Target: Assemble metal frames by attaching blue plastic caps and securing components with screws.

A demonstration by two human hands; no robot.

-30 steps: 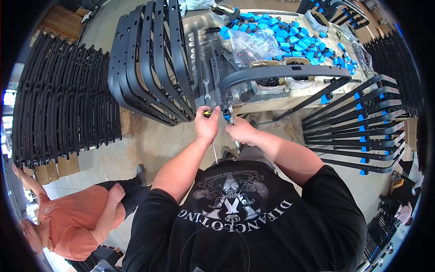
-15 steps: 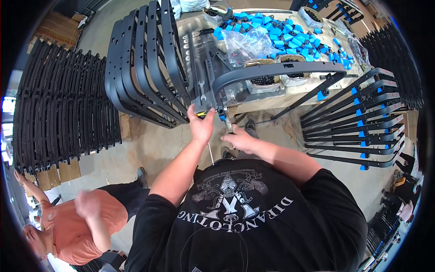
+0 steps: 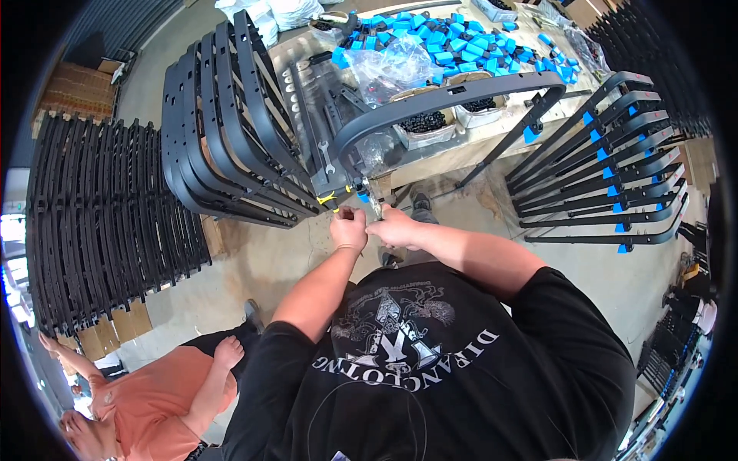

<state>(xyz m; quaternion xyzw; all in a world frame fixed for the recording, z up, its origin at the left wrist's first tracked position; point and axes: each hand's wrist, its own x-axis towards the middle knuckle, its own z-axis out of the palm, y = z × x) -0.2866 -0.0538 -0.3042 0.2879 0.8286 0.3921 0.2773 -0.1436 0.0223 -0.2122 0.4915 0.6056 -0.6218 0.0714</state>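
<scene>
At nine o'clock of the curved black frame (image 3: 430, 104), the left hand (image 3: 348, 229) pinches something too small to tell; the right hand (image 3: 393, 228), fingers closed, meets it below the frame's lower end. The frame looks stiff, fairly heavy; hold near that end.

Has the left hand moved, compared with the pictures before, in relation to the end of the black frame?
Yes. The left hand came down off the end of the curved black frame and now sits just below it, close beside the right hand.
</scene>
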